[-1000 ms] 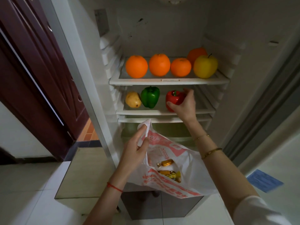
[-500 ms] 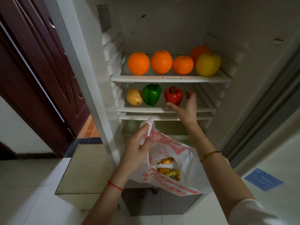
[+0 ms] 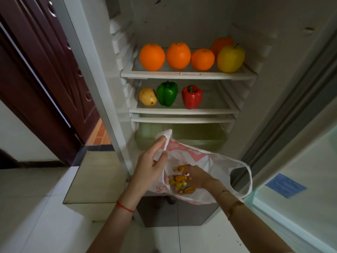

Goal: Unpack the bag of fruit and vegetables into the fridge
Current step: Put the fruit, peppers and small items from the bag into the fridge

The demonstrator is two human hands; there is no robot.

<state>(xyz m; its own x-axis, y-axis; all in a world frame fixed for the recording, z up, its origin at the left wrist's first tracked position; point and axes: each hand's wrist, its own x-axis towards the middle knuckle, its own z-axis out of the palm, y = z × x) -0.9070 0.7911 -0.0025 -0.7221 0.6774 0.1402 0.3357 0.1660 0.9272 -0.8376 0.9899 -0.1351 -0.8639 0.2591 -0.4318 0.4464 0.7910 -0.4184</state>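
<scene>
Presently, right hand point(image 3: 196, 177) is inside the bag point(image 3: 215, 163), fingers curled down among small wrapped items point(image 3: 180, 183); whether any is gripped cannot be told. Left hand point(image 3: 149, 167) pinches the bag rim, holding its mouth open. Items lie directly beneath the right hand, the nearer one. Red pepper point(image 3: 191, 96) stands on the middle shelf point(image 3: 215, 110), above and well apart.

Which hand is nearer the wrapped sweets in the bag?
Right. The right hand is inside the bag, touching the sweets; the left hand grips the bag's rim beside them.
</scene>
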